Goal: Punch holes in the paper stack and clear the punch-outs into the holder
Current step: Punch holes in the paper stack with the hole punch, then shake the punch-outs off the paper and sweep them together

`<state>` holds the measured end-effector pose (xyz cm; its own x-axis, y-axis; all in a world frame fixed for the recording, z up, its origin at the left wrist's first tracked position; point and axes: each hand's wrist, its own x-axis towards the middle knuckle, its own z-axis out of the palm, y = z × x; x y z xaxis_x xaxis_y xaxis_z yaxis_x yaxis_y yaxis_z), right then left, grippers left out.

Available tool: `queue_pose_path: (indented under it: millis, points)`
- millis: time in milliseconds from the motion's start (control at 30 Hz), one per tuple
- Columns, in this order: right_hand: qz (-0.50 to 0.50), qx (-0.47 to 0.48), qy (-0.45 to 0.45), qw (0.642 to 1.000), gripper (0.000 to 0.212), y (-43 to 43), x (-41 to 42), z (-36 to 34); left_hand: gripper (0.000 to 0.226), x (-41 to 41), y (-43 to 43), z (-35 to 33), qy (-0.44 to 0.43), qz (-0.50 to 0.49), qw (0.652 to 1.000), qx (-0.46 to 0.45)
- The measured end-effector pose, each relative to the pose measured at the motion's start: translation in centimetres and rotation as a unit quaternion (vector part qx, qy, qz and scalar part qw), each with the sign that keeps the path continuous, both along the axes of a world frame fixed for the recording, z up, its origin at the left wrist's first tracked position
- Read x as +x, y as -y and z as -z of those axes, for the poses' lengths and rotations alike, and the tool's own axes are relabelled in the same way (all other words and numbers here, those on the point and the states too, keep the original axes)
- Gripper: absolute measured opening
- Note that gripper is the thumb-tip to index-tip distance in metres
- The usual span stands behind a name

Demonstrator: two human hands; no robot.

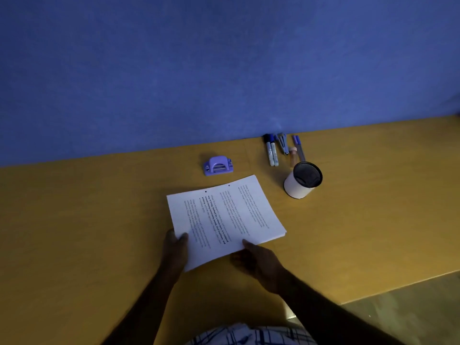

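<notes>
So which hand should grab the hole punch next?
Probably the left hand. The punch sits beyond the paper's far edge, nearer the left side, away from the holder. Both hands grip the paper's near edge; the right hand could then steady it.

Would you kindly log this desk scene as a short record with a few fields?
paper stack: on the desk, two holes near its far edge
left hand: grips the stack's near left corner
right hand: holds the stack's near edge
hole punch: beyond the stack, untouched
holder: upright, right of the stack
markers: lying by the blue partition
</notes>
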<state>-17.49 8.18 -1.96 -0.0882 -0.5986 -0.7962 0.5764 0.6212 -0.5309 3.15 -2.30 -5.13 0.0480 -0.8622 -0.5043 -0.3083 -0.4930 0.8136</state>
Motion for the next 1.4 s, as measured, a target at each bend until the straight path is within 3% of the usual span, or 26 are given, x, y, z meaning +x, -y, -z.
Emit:
queue_pose_path:
  millis: [167,367,667,833,1000,1100,1233,1400]
  points:
    - [0.147,-0.034,0.102,0.983,0.038,0.6,1.1,1.1,0.031,-0.6,-1.0,-0.4,-0.008,0.010,1.000,0.002]
    - [0.172,-0.049,0.023,0.984,0.039,1.0,1.6,1.5,0.028,-0.3,-2.5,-0.6,-0.039,0.047,0.998,-0.009]
    - [0.075,-0.138,-0.010,0.988,0.040,-0.5,-2.1,0.2,0.033,1.7,-2.2,-2.5,-0.145,0.000,0.989,-0.002]
    - [-0.006,-0.155,-0.114,0.981,0.028,0.0,-4.2,-1.8,0.035,2.8,1.1,-5.2,-0.108,0.045,0.992,-0.038]
    - [-0.053,-0.223,-0.184,0.956,0.031,1.8,-5.4,-4.1,0.042,2.2,3.8,-8.3,-0.107,0.174,0.977,-0.059]
    - [-0.079,-0.269,-0.232,0.931,0.033,3.1,-5.6,-5.9,0.031,0.9,4.0,-10.2,-0.101,0.229,0.962,-0.106]
    - [-0.059,-0.330,-0.276,0.901,0.036,4.7,-5.3,-9.3,0.027,-0.5,3.4,-12.4,-0.114,0.205,0.958,-0.168]
    - [-0.035,-0.370,-0.292,0.881,0.041,5.9,-4.9,-10.6,0.044,-1.7,2.3,-13.0,-0.132,0.133,0.954,-0.233]
